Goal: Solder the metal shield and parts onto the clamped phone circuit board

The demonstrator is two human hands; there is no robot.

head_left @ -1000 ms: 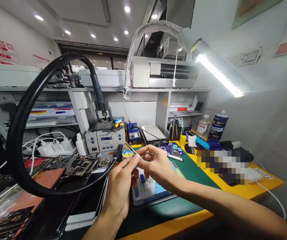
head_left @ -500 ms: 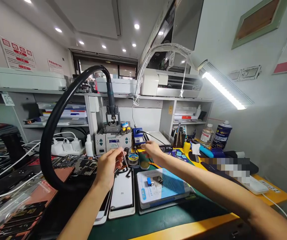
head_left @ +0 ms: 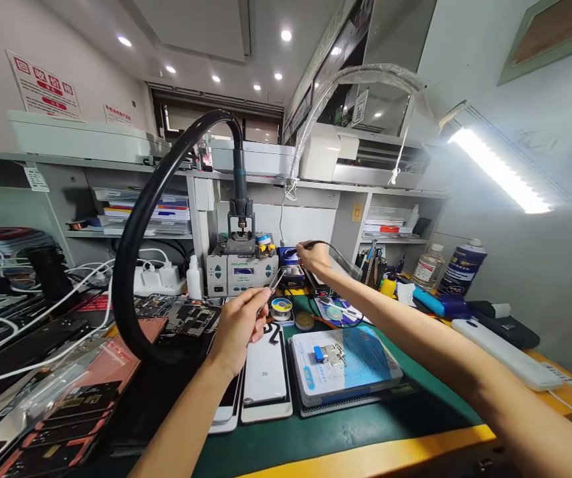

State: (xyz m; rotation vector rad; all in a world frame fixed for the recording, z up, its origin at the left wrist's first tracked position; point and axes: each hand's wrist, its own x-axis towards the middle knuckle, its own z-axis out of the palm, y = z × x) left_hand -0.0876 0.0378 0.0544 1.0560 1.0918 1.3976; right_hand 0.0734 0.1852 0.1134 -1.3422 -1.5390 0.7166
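Nearest on the green mat (head_left: pixel 246 461), at the yellow tabletop's (head_left: pixel 365 461) front, a white Mi phone (head_left: pixel 264 375) lies face down beside a blue-and-white booklet (head_left: pixel 350 365), which carries a small metal part (head_left: pixel 335 355) and a blue block (head_left: pixel 320 354). Neither of the hands touches these. The left hand (head_left: pixel 238 338) is closed on steel tweezers (head_left: pixel 272 287), raised above the mat with their tips pointing away and nothing visible between them. The right hand (head_left: pixel 313 257), reaching further out, is pinched near a thin dark cable (head_left: pixel 350 262), though whether it grips that cable or something slimmer is too small to tell. Judging by how things lie, the metal part sits unattended, with no work under way on it. Just beyond the tweezers sit a solder spool (head_left: pixel 282 309) and a round tin (head_left: pixel 304 320), with bare circuit boards (head_left: pixel 181 315) to the left. Farther off stand a hot-air rework station (head_left: pixel 238 272) with its black hose (head_left: pixel 133 292), a blue soldering station (head_left: pixel 289 260), and bottles (head_left: pixel 458 269) at the right.
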